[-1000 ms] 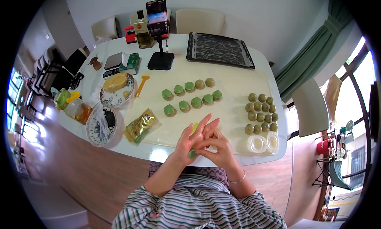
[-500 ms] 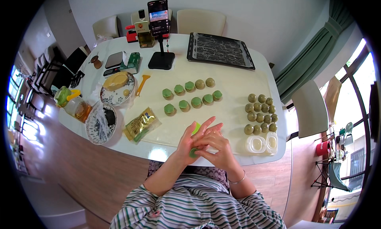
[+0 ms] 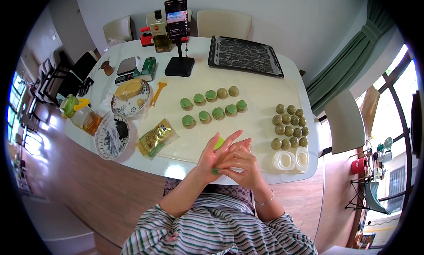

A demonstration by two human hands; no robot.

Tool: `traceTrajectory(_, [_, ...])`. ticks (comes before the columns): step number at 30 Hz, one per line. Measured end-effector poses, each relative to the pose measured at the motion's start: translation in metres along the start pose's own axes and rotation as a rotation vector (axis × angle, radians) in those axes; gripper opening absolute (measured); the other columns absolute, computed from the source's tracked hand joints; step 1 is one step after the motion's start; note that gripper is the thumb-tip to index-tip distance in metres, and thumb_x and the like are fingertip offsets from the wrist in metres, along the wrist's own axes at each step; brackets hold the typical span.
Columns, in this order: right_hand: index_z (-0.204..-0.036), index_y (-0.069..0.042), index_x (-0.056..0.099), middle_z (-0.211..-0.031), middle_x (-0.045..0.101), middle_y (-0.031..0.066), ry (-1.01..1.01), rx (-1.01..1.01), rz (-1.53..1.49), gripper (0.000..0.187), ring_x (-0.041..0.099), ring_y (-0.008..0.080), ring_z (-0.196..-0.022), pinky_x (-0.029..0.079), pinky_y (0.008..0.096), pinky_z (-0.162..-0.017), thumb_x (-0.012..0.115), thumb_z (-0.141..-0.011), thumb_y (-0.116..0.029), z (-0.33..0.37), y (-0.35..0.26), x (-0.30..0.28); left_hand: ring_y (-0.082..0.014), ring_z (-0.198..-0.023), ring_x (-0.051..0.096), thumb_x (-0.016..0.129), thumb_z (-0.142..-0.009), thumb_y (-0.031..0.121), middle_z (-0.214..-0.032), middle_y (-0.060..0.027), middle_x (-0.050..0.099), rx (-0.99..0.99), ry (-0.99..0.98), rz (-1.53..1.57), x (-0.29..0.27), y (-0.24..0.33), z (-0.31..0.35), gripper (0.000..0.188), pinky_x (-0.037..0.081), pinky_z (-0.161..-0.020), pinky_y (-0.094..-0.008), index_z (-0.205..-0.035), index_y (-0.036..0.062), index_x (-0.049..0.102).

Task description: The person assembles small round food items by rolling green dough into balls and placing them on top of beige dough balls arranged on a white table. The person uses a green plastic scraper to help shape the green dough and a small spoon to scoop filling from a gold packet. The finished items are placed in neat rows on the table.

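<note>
Close together over the table's near edge, my two hands work on a small piece of green dough [image 3: 215,171]. My left hand [image 3: 207,161] cradles it near the heel of the palm, its fingers pointing up and away. My right hand [image 3: 243,165] lies across that palm, its thumb pressing on the dough and its fingers bent over the left hand. Most of the dough is hidden by the hands. Just beyond them shows a bright yellow-green thing [image 3: 219,143], partly covered. Farther out stand two rows of balls, several with green dough caps [image 3: 218,113] and two plain olive ones [image 3: 222,93].
Several olive balls [image 3: 289,131] sit at the right beside clear plastic containers [image 3: 283,161]. A gold packet [image 3: 155,138], a bowl [image 3: 101,142] and a plate of yellow dough [image 3: 129,90] are left. Behind stand a phone [image 3: 177,19] on a stand and a black baking tray [image 3: 245,56].
Both hands stay joined with only a slight shift. The right thumb has moved a little over the green dough, and less of the dough shows now.
</note>
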State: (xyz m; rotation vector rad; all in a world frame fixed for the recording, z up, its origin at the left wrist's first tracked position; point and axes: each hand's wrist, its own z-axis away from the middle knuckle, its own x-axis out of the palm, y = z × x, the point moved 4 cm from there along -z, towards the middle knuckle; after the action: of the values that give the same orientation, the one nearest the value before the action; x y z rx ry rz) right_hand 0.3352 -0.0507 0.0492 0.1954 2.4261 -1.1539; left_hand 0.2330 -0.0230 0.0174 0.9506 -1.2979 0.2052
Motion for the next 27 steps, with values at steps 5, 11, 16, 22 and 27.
traceTrajectory(5, [-0.085, -0.008, 0.077, -0.086, 0.068, 0.0036, 0.018, 0.062, 0.014, 0.021, 0.06, 0.0243, -0.086, 0.047, 0.0387, -0.081, 0.084, -0.065, -0.007, -0.002, -0.007, 0.0, -0.0359, -0.148, 0.026, 0.028, -0.097, 0.072, -0.159, -0.0233, 0.028, -0.017, 0.021, -0.017, -0.003, -0.002, -0.001, 0.089, 0.023, -0.121, -0.0456, -0.16, 0.0097, 0.014])
traceTrajectory(11, [-0.085, -0.01, 0.077, -0.085, 0.069, 0.0019, 0.013, -0.02, 0.017, 0.023, 0.06, 0.0239, -0.086, 0.046, 0.0377, -0.08, 0.085, -0.064, -0.006, 0.002, -0.002, -0.001, -0.0353, -0.147, 0.028, 0.029, -0.097, 0.072, -0.158, -0.0233, 0.029, -0.031, 0.006, 0.038, 0.002, -0.001, -0.001, 0.09, 0.026, -0.12, -0.0456, -0.159, 0.0086, 0.015])
traceTrajectory(16, [-0.085, -0.011, 0.077, -0.086, 0.069, 0.0009, 0.047, -0.092, -0.021, 0.024, 0.059, 0.0242, -0.086, 0.045, 0.0375, -0.08, 0.085, -0.063, -0.006, 0.001, -0.005, -0.001, -0.0348, -0.147, 0.027, 0.029, -0.096, 0.073, -0.158, -0.0239, 0.029, -0.027, -0.017, 0.041, 0.0, 0.001, -0.003, 0.091, 0.027, -0.12, -0.047, -0.159, 0.0077, 0.015])
traceTrajectory(22, [-0.085, -0.012, 0.077, -0.086, 0.071, -0.0016, 0.042, -0.193, 0.066, 0.023, 0.06, 0.022, -0.084, 0.044, 0.0383, -0.081, 0.085, -0.064, -0.007, 0.007, -0.004, -0.004, -0.0397, -0.148, 0.023, 0.029, -0.096, 0.073, -0.158, -0.0272, 0.026, -0.036, -0.077, 0.177, 0.001, 0.002, -0.004, 0.092, 0.024, -0.12, -0.0505, -0.158, 0.0056, 0.017])
traceTrajectory(27, [-0.085, -0.012, 0.076, -0.086, 0.071, -0.0012, 0.058, -0.334, 0.079, 0.022, 0.062, 0.0206, -0.084, 0.045, 0.0392, -0.08, 0.084, -0.065, -0.009, 0.006, -0.012, -0.005, -0.0455, -0.148, 0.02, 0.029, -0.097, 0.072, -0.158, -0.0313, 0.023, -0.018, -0.137, 0.354, 0.001, 0.001, -0.007, 0.091, 0.022, -0.121, -0.0539, -0.156, 0.0032, 0.019])
